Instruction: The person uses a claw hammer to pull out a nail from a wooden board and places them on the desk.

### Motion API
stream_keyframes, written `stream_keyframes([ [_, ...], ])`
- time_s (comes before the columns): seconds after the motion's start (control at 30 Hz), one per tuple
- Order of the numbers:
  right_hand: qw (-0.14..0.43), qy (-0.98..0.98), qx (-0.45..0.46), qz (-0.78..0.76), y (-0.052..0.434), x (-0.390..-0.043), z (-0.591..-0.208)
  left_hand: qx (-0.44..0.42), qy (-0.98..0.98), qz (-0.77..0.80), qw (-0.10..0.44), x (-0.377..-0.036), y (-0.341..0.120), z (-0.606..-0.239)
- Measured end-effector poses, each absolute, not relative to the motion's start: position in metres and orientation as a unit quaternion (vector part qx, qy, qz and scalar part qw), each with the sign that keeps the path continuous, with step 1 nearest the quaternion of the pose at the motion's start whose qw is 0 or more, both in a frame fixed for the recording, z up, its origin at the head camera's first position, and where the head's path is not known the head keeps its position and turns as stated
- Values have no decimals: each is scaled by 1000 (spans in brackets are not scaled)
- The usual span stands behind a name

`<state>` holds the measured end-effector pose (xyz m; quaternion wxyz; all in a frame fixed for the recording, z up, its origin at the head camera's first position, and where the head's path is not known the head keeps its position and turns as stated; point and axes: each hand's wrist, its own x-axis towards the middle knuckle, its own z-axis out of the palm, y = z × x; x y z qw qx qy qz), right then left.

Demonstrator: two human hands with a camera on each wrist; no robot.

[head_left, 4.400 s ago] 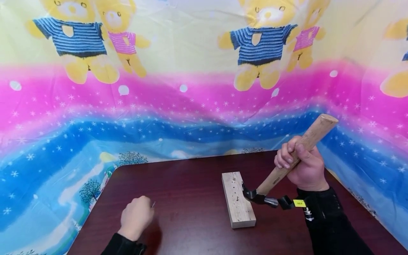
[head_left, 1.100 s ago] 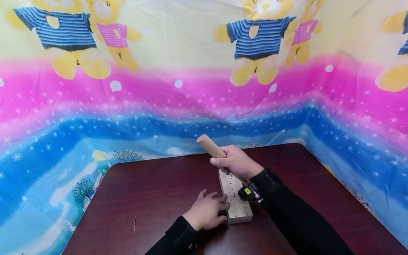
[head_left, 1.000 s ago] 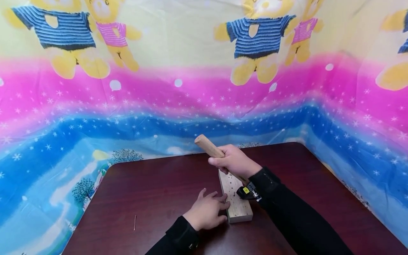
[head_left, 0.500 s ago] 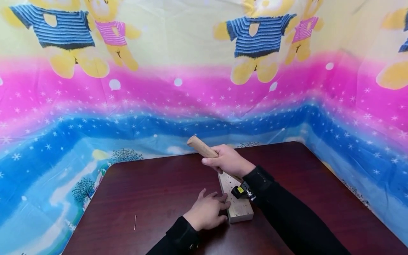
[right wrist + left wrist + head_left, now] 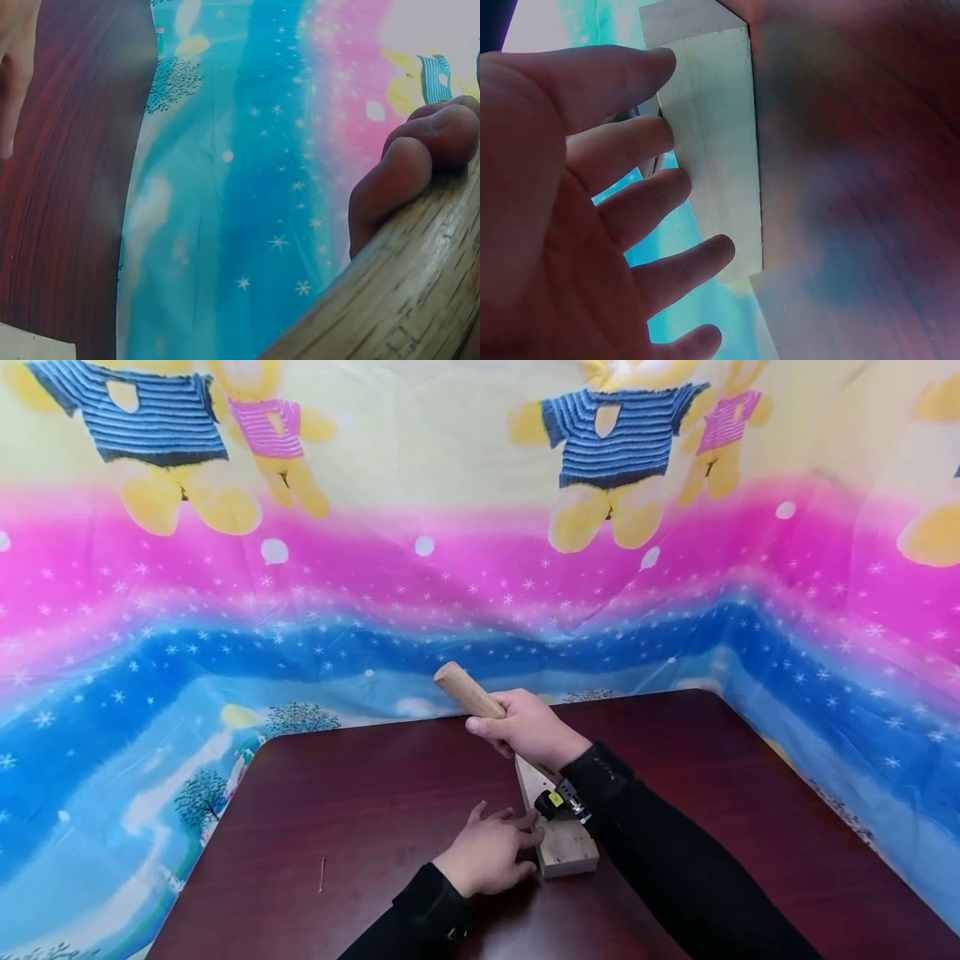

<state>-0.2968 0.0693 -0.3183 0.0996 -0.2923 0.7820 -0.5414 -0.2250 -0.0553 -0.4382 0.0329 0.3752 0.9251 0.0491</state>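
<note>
Hammer handle [image 5: 467,691] is tilting further left over the wooden block [image 5: 564,845] than half a second ago, prying; the right hand [image 5: 528,731] is gripping it with curled fingers. The left hand [image 5: 491,852] is pressing straight fingers against the block's side on the table [image 5: 360,793].

Setting: makeshift indoor recording corner, not a fitted workshop or kitchen.
Backdrop: glossy printed sheet [image 5: 450,568] hung as walls on the far side and both flanks, meeting in corners; teddy bears in striped shirts above pink, blue and snowy-tree bands.
Surface: dark red-brown wood-grain table [image 5: 360,793] with rounded corners, pushed up against the sheet.
Work traces: pale wood block [image 5: 564,847] with small holes, wooden-handled hammer [image 5: 468,692], loose nail [image 5: 322,874] on the tabletop.
Fixtures: no shelving, tools rack or bench in view.
</note>
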Motion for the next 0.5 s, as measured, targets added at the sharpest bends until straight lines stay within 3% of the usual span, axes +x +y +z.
stream_keyframes([
  [0.5, 71, 722, -284, -627, 97, -292, -313, 346, 937, 5, 45, -215, -43, -425],
])
